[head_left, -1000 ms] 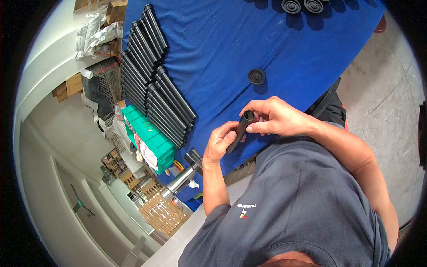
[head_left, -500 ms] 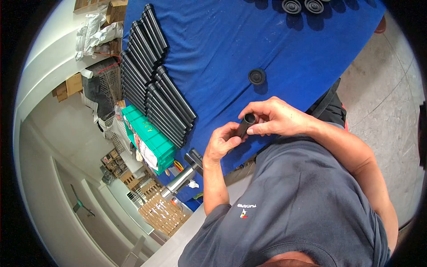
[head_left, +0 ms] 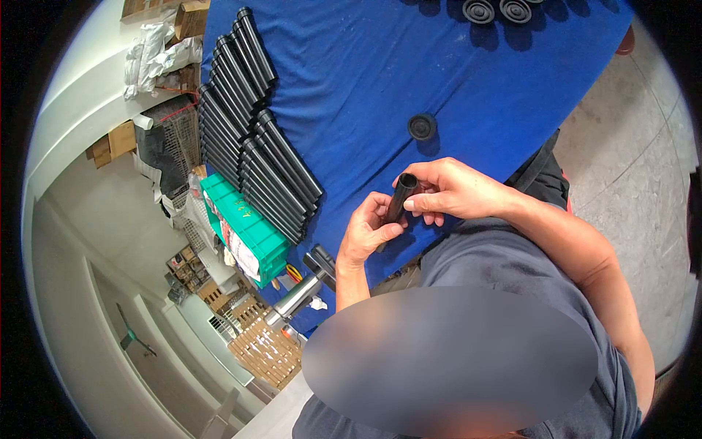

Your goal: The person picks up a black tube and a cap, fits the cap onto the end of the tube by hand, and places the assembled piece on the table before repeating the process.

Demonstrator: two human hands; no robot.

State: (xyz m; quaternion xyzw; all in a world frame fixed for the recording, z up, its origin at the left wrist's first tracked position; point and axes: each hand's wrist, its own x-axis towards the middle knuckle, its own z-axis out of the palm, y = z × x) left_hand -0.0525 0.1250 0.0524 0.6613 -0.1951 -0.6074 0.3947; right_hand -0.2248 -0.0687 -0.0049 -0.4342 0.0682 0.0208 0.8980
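A short length of black tube (head_left: 401,196), its hollow end facing up, is held at a tilt between both hands just above the blue cloth. My left hand (head_left: 367,230) wraps its fingers and thumb around the lower part. My right hand (head_left: 455,192) grips near the open upper end, with the thumb and index finger against the tube. The tube's bottom end is hidden by the hands. Beyond them on the cloth lies a round black cap (head_left: 422,127) with ring-shaped ridges.
Rows of black tubes (head_left: 274,183) lie at the left beside a green crate (head_left: 248,223). A silver cylindrical tool (head_left: 294,298) stands near the table's edge. More round black caps (head_left: 479,11) sit at the far side of the blue cloth (head_left: 351,80).
The tube has turned slightly, and more of its length shows between the hands. Both hands have shifted a little; the right fingers have spread slightly lower.
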